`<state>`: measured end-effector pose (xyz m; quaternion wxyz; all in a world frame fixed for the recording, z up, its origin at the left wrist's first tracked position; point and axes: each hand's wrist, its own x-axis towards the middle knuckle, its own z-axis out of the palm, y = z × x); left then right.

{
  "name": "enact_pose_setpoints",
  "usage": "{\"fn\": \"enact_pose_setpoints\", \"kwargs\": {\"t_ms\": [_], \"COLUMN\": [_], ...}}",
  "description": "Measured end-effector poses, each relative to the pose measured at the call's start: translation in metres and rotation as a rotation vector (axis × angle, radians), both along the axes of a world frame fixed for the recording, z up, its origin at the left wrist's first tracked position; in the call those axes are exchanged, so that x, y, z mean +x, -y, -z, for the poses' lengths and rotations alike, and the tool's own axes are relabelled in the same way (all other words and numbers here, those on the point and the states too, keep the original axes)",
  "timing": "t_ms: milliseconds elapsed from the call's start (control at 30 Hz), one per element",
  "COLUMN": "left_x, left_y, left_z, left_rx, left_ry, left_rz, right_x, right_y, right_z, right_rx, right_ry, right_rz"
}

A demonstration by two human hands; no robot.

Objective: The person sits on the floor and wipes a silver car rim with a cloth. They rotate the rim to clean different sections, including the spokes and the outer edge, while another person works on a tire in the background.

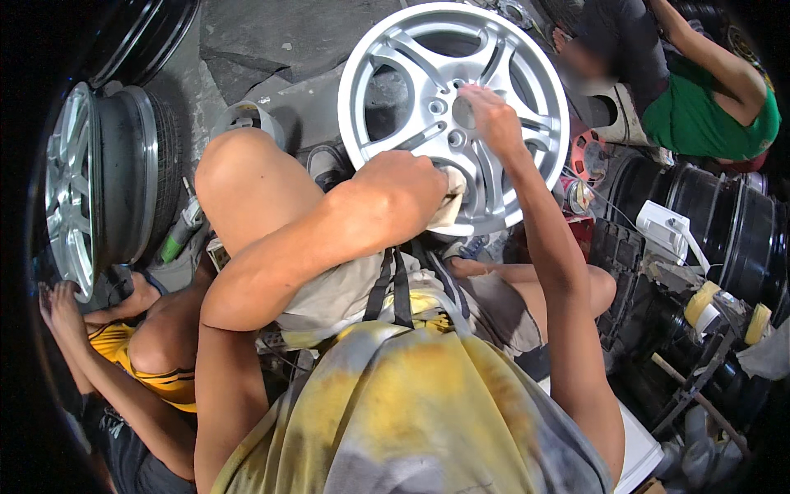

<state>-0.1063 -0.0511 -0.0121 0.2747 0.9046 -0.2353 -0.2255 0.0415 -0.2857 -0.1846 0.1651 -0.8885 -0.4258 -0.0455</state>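
A silver alloy wheel rim (395, 136) with paired spokes stands in front of my knees, its face tilted up toward me. My left hand (403, 185) is closed on a cream cloth (450, 200), which presses against the rim's lower spokes near the edge. Across the hub lies my right hand (494, 122), its fingers stretched out beside the centre hole; nothing shows in it. Part of the lower rim is hidden behind my left hand and the cloth.
At left stand a polished wheel (74, 189) and a tyre (164, 165), with a co-worker's hands (62, 309) at the wheel. A green power tool (177, 235) lies nearby. Another person in green (708, 107) sits far right. Dark rims (699, 202) and a white lamp (662, 230) crowd the right.
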Motion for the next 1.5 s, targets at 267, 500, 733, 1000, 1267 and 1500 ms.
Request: {"fn": "enact_pose_setpoints", "kwargs": {"t_ms": [267, 500, 733, 1000, 1267, 1500], "left_x": [-0.002, 0.004, -0.003, -0.021, -0.021, -0.021], "left_y": [0.007, 0.012, 0.012, 0.014, 0.022, 0.023], "left_z": [-0.002, -0.004, -0.003, -0.005, -0.002, -0.002], "left_rx": [0.006, -0.009, 0.006, 0.042, -0.054, -0.035], "left_ry": [-0.026, -0.008, 0.005, -0.056, 0.007, 0.011], "left_rz": [0.06, 0.11, 0.095, 0.182, 0.208, 0.199], "right_x": [-0.075, -0.108, -0.048, -0.094, -0.12, -0.133], "right_y": [0.023, -0.018, 0.019, 0.061, -0.044, -0.046], "right_z": [0.021, 0.003, -0.001, -0.026, -0.005, -0.013], "right_rx": [0.065, 0.228, 0.144, -0.099, 0.202, 0.158], "right_ry": [0.008, -0.204, 0.057, -0.118, -0.172, -0.191], "right_rz": [0.369, 0.415, 0.42, 0.142, 0.324, 0.432]}}
